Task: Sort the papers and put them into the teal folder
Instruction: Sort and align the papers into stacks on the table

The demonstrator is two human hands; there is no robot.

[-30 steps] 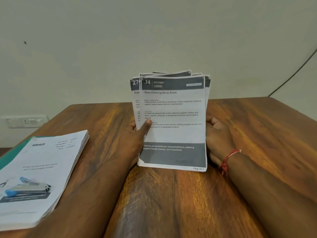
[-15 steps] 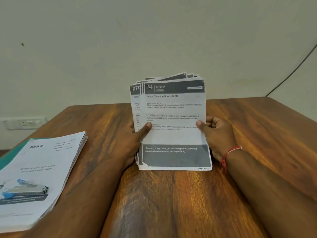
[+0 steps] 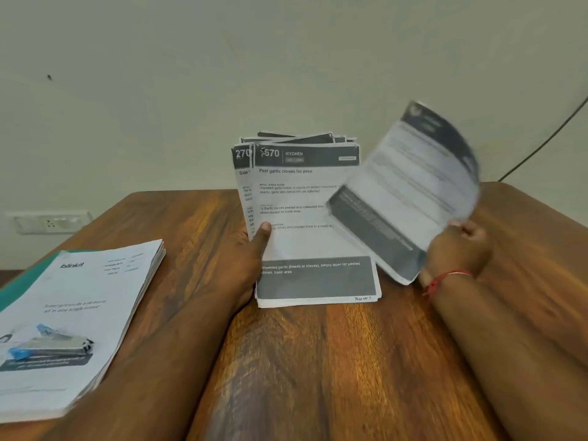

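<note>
My left hand (image 3: 251,249) grips the upright stack (image 3: 311,218), topped by page 670. My right hand (image 3: 458,249), apart, pinches a blurred sheet (image 3: 410,183).

A sheaf of papers (image 3: 311,218) stands upright at the middle of the worktop (image 3: 318,361), its lower edge on the surface. The left hand (image 3: 251,246) grips its left edge, thumb across the front page. Just to the right, a single sheet (image 3: 410,186) is held tilted above the worktop, overlapping the sheaf's right edge in front; the right hand (image 3: 458,249) holds it at its lower right side. At the near left a stack of papers (image 3: 82,297) lies flat on a folder (image 3: 19,284), with a stapler (image 3: 51,345) on top. Behind the worktop is a wall (image 3: 286,58), with a socket (image 3: 51,221) at the left and a cable (image 3: 547,138) at the right.
</note>
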